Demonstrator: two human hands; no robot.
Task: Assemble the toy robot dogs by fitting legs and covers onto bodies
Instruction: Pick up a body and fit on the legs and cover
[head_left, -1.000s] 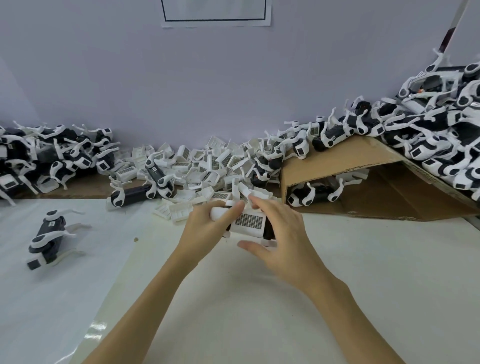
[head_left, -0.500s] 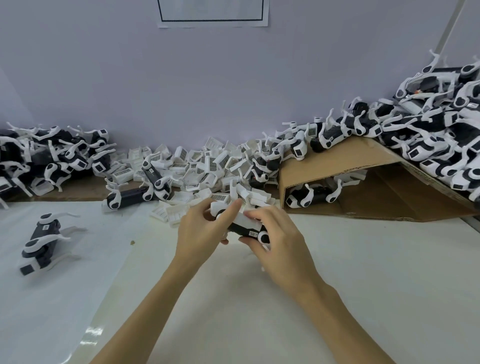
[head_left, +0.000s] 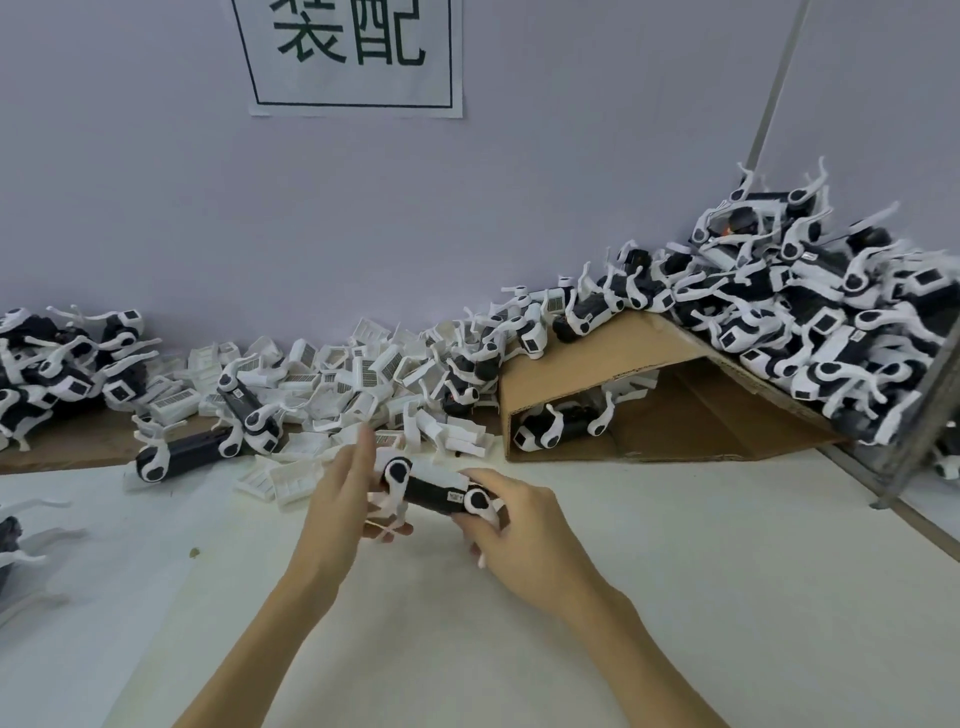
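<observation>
**Currently on the table: one toy dog in hand, stock at the far edge**

Item 1. Toy robot dog (head_left: 434, 491), black body with white cover and white legs, held above the table (head_left: 675, 571) near its middle, lying roughly level between both hands.

Item 2. Left hand (head_left: 345, 501): at the dog's left end, forefinger stretched up and blurred, lower fingers and thumb curled round the legs under that end.

Item 3. Right hand (head_left: 511, 525): wrapped round the dog's right end, thumb lying on top beside the round hip joint.

Item 4. Loose white covers (head_left: 363, 374), heaped along the far edge at centre, some showing barcode labels.

Item 5. Pile of dogs (head_left: 810, 317), far right corner, resting on a slanted cardboard sheet (head_left: 613, 358); one more dog (head_left: 563, 423) lies beneath it.

Item 6. Second pile of dogs (head_left: 62, 358), far left corner.

Item 7. Single dog (head_left: 182, 454) lying at the far edge, left of centre.

Item 8. Printed sign (head_left: 353, 52) on the wall above.
</observation>
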